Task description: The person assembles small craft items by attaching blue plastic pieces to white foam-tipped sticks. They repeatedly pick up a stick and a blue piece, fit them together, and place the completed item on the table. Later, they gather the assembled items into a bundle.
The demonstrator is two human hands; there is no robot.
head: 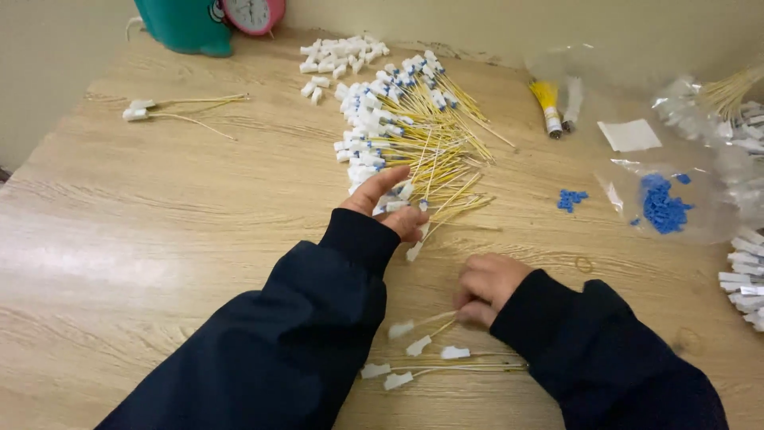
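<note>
A big pile of thin yellow cables with white and blue end plugs [406, 131] lies in the middle of a wooden table [143, 239]. My left hand [386, 203] rests on the pile's near edge, fingers curled around a few white plugs. My right hand [487, 287] is closed on the yellow ends of a small bunch of cables [426, 354] whose white plugs fan out in front of me. Both arms wear dark blue sleeves.
Loose white caps [338, 56] lie at the back. Two cables [171, 107] lie apart at the left. A clear bag of blue clips [664, 203], spilled blue clips [571, 199], more bagged cables [732, 103] and white plugs [744, 279] crowd the right. A teal object and a pink clock [253, 14] stand at the far edge.
</note>
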